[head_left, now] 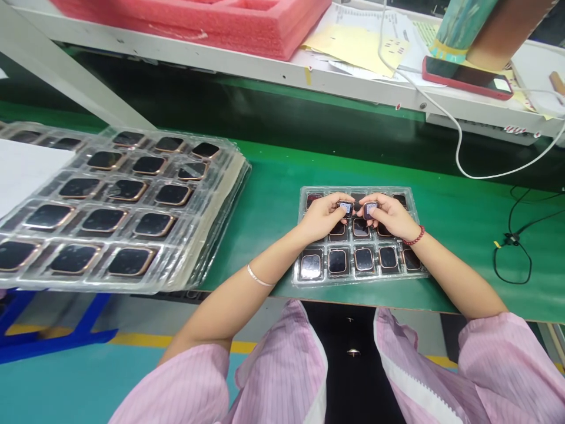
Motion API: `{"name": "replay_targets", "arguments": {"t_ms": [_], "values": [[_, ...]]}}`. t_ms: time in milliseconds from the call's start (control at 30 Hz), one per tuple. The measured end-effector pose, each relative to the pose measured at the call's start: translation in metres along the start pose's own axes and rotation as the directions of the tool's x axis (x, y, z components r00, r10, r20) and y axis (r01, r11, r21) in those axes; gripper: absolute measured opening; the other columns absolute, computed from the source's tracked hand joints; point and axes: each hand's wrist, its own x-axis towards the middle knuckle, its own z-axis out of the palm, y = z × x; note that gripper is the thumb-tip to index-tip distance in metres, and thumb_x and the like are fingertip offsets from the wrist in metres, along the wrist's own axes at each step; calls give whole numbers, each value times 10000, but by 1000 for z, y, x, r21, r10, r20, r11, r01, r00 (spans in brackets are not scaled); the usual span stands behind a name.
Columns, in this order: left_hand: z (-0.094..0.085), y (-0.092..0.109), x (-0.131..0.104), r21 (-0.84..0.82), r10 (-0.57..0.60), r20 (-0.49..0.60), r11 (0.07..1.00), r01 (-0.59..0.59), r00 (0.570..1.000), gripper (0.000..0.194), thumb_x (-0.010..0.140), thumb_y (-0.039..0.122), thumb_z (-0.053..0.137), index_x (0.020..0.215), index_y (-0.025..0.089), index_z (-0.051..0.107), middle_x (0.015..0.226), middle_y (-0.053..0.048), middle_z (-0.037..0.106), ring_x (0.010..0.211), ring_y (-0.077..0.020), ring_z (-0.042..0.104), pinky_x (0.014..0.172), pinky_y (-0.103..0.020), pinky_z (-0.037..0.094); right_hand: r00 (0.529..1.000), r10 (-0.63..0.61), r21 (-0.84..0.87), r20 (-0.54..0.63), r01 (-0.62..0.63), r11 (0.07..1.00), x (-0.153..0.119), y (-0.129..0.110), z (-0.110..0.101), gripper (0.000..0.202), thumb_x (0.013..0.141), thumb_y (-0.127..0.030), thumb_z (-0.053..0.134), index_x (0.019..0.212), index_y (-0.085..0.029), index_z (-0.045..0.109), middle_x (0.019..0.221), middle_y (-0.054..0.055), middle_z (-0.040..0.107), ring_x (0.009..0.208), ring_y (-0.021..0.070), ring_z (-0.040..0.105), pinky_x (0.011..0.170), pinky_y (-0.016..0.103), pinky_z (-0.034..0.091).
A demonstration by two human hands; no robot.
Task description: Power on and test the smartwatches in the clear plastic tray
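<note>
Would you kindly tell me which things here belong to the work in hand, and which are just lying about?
In the work:
- left hand, holding a small screened unit
- right hand, holding a second unit
- clear tray below them
- tray stack at left, probably

Apparently lying about:
- red foam
- yellow paper
- phone
- white cable
- black cord

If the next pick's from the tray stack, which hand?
Left, I'd say. The left hand is nearer the tray stack; the right hand is farther across. Neither is free, though: the left pinches one square device, the right another square device, so the left would likely set its own down first.
</note>
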Motion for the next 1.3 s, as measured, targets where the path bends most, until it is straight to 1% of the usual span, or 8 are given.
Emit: {"name": "replay_targets", "arguments": {"t_ms": [133,300,467,667,833,1000,1133,1300], "values": [[0,-1,1,0,-2,11,1000,2,1000,295,867,286,659,1124,141,661,959,-59,743,691,-121,682,708,-277,599,1000,3,1,-4,-3,1000,0,-1,0,382,902,-454,715,1143,-170,632,954,65,764,640,104,664,572,223,558],[1,-1,1,-8,1,4,1000,-1,1000,278,858,233,622,1118,144,659,1045,-78,737,776,-148,700,722,-294,602,1000,-2,-4,6,2,1000,0,-1,-1,398,886,-455,734,1146,-173,630,957,61,766,537,74,591,511,212,522],[1,1,1,-16,14,38,1000,-13,999,288,886,315,608,1103,131,653,1021,-92,731,794,-165,688,693,-296,589,1000,-23,-4,17,23,1000,1,2,-3,419,953,-551,614,1127,-170,625,907,66,752,515,81,548,493,227,490],[0,-3,0,120,85,8,989,-86,996,441,781,156,646,1221,163,612,1162,-96,710,917,-185,692,772,-299,562,984,-175,-105,42,178,978,1,5,-1,406,858,-317,745,1212,-202,582,1072,75,711,964,194,691,820,315,572],[-1,-3,0,100,80,1,992,-80,997,333,824,202,633,1153,159,615,1061,-75,723,834,-162,683,763,-294,547,999,-31,-61,28,33,998,1,4,-2,314,948,-328,583,1231,-193,569,1058,81,716,646,119,624,511,229,506],[-1,-1,1,59,-19,-31,998,20,999,427,832,120,474,1237,185,590,995,-36,731,699,-116,648,674,-256,520,997,-64,-79,38,67,995,0,2,-2,311,882,-241,663,1172,-173,573,953,58,722,659,109,613,512,194,481],[0,0,1,29,2,-38,1000,-1,999,435,773,113,567,1204,166,596,1007,-57,730,824,-154,679,733,-276,540,996,-38,-64,77,43,997,-1,1,-3,333,889,-220,627,1213,-177,564,1024,72,731,696,119,645,522,197,497],[1,-1,1,6,15,-5,1000,-15,1000,320,783,158,630,1103,155,620,921,-52,722,796,-164,680,719,-291,545,995,-33,-93,90,42,995,-1,0,-3,363,883,-181,576,1245,-182,567,1095,90,731,750,136,671,528,197,501]]}}
